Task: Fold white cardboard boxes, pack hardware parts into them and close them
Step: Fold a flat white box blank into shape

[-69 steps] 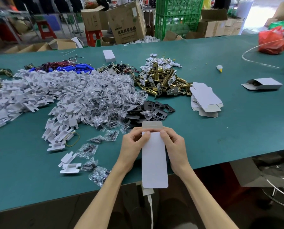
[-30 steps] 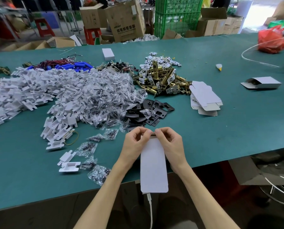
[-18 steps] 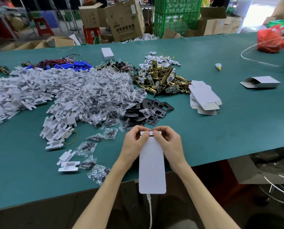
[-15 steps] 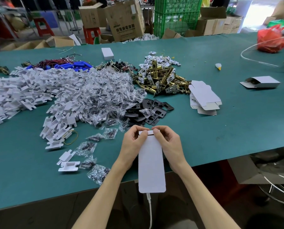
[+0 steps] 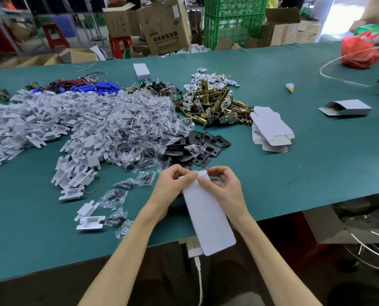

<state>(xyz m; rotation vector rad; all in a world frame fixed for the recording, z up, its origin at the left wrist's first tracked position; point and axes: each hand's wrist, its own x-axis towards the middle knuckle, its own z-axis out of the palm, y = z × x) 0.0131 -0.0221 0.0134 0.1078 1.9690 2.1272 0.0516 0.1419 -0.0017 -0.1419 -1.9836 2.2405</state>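
Both hands hold one white cardboard box [image 5: 208,217] at the near edge of the green tabletop [image 5: 305,177]. The box is long and flat and lies a little slanted. Its near end hangs past the tabletop edge and its far end is between the fingertips. The left hand [image 5: 173,188] has a narrow grip: its fingers are curled and the thumb presses on the far left corner of the box. The right hand [image 5: 225,191] also has a narrow grip, with thumb and forefinger pinching at the small end flap [image 5: 202,173] that stands up at the far end.

Beyond the hands lie black metal plates [image 5: 206,144]. To the left of them is a heap of clear screw bags [image 5: 140,129], and further left a wide pile of white plastic parts [image 5: 40,120]. Brass latches [image 5: 212,104] are piled behind the plates. Just right of them is a stack of flat box blanks [image 5: 270,129]. Well apart to the right lies an open-ended white box [image 5: 347,107].
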